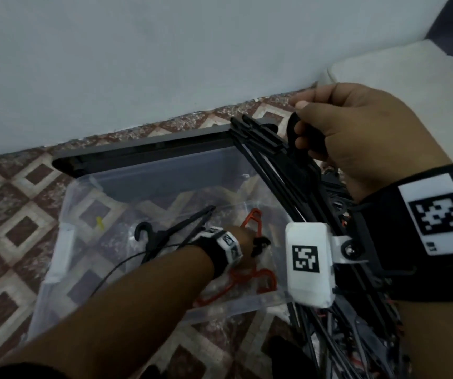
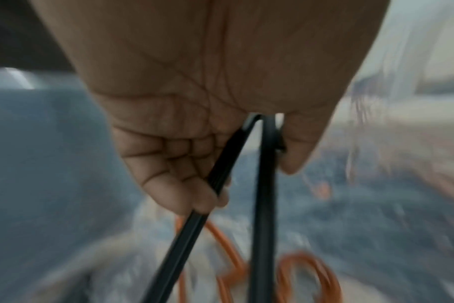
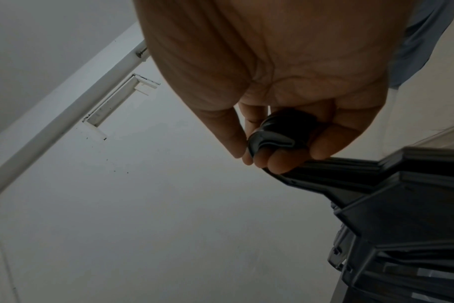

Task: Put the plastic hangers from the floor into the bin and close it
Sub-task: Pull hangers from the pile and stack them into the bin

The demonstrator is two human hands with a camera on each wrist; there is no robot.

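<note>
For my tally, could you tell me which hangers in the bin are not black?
The orange-red hangers lying on the bin's bottom by the left hand; every other hanger is black.

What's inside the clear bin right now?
In the bin: orange hangers, a black hanger gripped by the left hand, and a small yellow piece. The forearm covers part of the bottom, so anything under it is hidden.

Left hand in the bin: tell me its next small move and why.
Probably let go. The left hand is already down inside the clear bin, its fingers curled round a black hanger above the orange hangers at the bottom. The right hand holds a bundle of black hangers, waiting above the rim.
</note>
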